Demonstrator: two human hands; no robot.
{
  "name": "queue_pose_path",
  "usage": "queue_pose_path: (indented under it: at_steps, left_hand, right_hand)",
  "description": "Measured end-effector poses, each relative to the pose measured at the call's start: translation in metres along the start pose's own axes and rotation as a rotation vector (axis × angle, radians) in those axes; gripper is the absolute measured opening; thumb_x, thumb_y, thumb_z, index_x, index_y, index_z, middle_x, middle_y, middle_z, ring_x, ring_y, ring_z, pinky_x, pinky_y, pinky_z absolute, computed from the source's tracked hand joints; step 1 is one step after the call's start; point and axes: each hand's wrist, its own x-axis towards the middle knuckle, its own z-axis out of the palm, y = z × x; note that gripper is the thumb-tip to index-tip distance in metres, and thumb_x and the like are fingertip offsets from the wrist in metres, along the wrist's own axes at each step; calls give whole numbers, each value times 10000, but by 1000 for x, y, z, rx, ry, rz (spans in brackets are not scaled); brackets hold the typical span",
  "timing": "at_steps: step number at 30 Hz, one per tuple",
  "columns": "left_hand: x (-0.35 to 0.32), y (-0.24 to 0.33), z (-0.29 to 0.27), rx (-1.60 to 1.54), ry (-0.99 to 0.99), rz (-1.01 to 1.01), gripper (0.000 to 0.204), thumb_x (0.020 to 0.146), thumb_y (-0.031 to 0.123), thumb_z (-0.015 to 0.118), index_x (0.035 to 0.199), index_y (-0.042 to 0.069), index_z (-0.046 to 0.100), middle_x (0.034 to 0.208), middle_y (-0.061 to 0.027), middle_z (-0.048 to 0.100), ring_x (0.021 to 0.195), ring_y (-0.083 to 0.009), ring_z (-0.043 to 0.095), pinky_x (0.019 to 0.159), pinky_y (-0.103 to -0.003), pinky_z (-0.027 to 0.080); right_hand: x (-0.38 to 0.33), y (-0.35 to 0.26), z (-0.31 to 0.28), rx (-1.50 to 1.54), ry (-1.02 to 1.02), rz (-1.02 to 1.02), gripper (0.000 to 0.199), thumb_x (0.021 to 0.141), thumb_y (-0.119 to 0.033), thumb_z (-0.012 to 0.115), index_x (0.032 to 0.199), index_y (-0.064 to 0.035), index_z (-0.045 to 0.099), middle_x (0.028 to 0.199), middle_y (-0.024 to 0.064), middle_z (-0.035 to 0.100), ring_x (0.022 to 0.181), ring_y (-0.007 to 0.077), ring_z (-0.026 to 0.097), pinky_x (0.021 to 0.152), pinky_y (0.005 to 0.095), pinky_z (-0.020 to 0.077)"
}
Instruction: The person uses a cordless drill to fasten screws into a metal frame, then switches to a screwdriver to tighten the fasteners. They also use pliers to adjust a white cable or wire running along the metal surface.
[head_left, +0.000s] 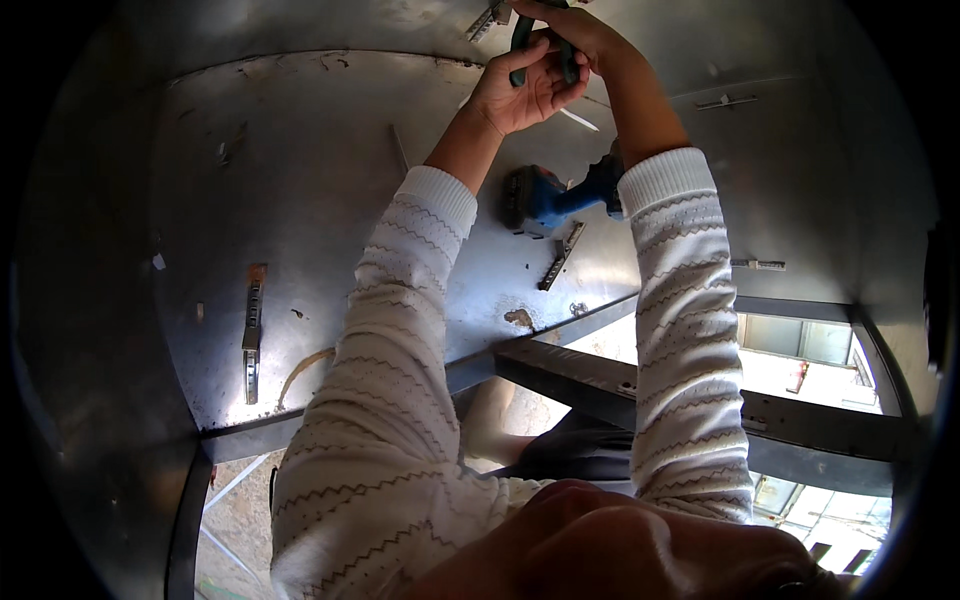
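Both my arms reach up to the top edge of the head view, where a pair of pliers with dark green handles [520, 48] sits between my hands; its jaws are out of sight. My left hand [522, 92] is closed about the lower ends of the handles, palm turned up, thumb across one handle. Higher up, the fingers of my right hand [588, 40] wrap over the same handles. A slotted metal strip [482, 22] is fixed to the panel just left of the pliers. Below my hands, a thin white strip [579, 120] sticks out.
A blue cordless drill [562, 200] lies on the metal panel [330, 200] between my forearms. More slotted strips [252, 335] are fixed around the panel, one [562, 256] below the drill. Dark frame bars [580, 380] cross below, with openings beside them.
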Motion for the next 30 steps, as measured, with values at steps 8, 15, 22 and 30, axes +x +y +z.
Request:
queue_pose_path:
  at_steps: [8, 15, 22, 30]
  left_hand:
    - [0, -4, -35, -190, -194, -116, 569, 999, 403, 657, 1372, 2, 504, 1307, -93, 637, 1205, -213, 644, 1043, -385, 558]
    - [-17, 7, -3, 504, 232, -158, 647, 936, 498, 715, 1347, 33, 528, 1393, -123, 581, 1279, -260, 584, 1145, -506, 459]
    - [8, -13, 13, 354, 409, -5, 319, 937, 168, 714, 1212, 36, 622, 1187, -82, 677, 1161, -215, 644, 1093, -433, 507]
    - [2, -4, 2, -120, -104, 70, 331, 1025, 226, 635, 1281, 25, 575, 1224, -88, 648, 1190, -220, 630, 1118, -393, 497]
  right_hand:
    - [27, 24, 18, 866, -287, -8, 429, 917, -403, 723, 1076, -13, 644, 1059, 207, 708, 910, 308, 700, 813, 462, 599]
    - [-24, -46, 36, -394, 260, 208, 564, 875, -389, 698, 1256, 26, 659, 1193, 189, 706, 1108, 323, 686, 956, 425, 552]
    - [-17, -36, 46, -1026, 515, 74, 587, 897, -503, 657, 1229, -20, 694, 1232, 187, 701, 1134, 325, 699, 930, 428, 565]
    - [-25, -28, 16, 605, -165, 37, 636, 963, -581, 636, 1114, 35, 677, 992, 134, 731, 870, 268, 720, 805, 395, 609]
